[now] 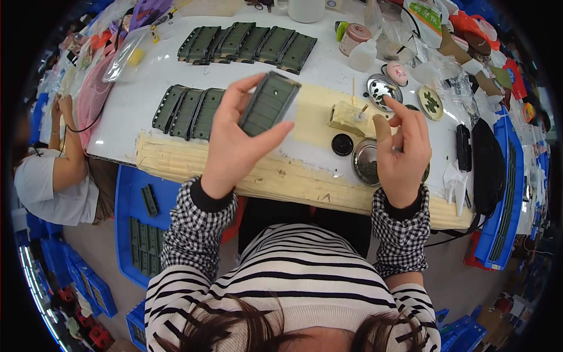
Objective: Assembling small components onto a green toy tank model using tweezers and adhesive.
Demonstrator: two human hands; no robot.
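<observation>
My left hand holds up a dark green ribbed rectangular plastic piece, fingers behind its left edge and thumb at its lower right. My right hand hovers over the right part of the table, index finger stretched and apart from the thumb, other fingers bent. A tan cover sits on that thumb. Nothing shows between its fingertips. Close to the index tip is a round metal dish with small black pieces. Left of the thumb stands a tape-wrapped block with a small white nozzle. A metal bowl of dark green bits is partly hidden by this hand.
Similar green pieces lie in a back row and a nearer row. A black round lid, a pink-labelled jar and a pale dish are on the table. A blue bin stands below left; another person sits left.
</observation>
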